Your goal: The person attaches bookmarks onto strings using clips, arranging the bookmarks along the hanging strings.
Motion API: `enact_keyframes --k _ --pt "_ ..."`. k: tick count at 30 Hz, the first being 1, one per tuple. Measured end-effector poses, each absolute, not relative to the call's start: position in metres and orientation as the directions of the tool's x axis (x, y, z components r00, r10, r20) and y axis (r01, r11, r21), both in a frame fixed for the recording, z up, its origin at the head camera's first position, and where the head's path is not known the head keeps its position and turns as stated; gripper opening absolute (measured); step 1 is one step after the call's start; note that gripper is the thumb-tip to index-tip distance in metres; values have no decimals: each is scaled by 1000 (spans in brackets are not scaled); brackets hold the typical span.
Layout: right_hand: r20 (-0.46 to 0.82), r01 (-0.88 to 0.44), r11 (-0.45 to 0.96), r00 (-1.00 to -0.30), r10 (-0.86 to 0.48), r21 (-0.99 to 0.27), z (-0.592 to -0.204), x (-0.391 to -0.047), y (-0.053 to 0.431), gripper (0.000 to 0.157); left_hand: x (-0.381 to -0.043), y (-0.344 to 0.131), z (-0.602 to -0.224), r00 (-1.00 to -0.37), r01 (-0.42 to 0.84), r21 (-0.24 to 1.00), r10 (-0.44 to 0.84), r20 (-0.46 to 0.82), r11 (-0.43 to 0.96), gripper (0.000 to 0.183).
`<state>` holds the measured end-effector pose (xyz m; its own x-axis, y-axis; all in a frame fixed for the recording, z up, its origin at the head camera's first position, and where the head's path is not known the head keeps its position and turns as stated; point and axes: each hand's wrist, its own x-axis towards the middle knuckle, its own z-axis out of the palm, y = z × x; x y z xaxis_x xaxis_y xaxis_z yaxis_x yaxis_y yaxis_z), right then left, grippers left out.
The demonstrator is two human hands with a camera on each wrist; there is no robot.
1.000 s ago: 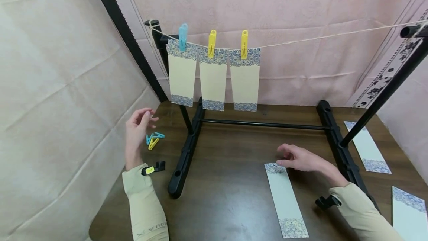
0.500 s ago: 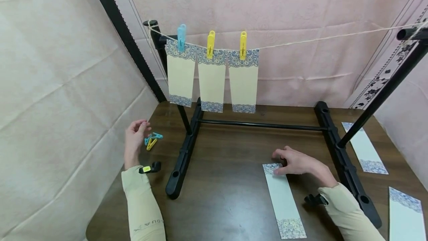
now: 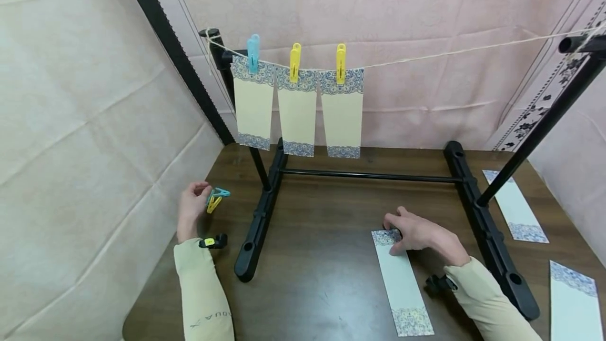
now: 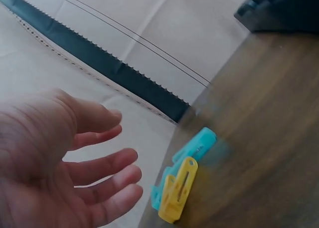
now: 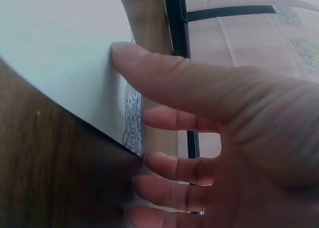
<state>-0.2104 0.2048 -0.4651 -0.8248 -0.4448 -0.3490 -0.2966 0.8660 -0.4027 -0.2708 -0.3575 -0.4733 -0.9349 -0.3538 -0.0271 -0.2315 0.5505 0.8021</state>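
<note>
My left hand [image 3: 191,207] hovers beside a small group of clothespins on the table's left side. In the left wrist view its fingers are loosely bent with nothing between them, just left of a yellow clothespin [image 4: 179,190] and blue clothespins [image 4: 197,144]. My right hand [image 3: 426,231] is over the far end of a long white card [image 3: 402,283] with blue lace-patterned ends. Seen from the right wrist, the thumb [image 5: 149,71] lies over the card's face, while the other fingertips are right at its patterned edge.
Three cards hang from a string [image 3: 440,54], held by a blue clothespin [image 3: 253,54] and two yellow ones [image 3: 294,62]. A black stand [image 3: 369,174] carries the string. More cards lie at right, one card [image 3: 521,212] beyond the stand's foot, another card [image 3: 575,299] nearer.
My left hand has lowered toward the clothespins. The right hand has shifted slightly left, bringing its thumb over the card's end.
</note>
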Motion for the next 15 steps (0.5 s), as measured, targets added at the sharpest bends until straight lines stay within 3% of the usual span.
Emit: enact_keyframes --k 15 --pt "-385 -276 875 -816 -432 -396 -470 -212 203 45 -275 -354 -480 -926 -353 674 -344 -155 649 42"
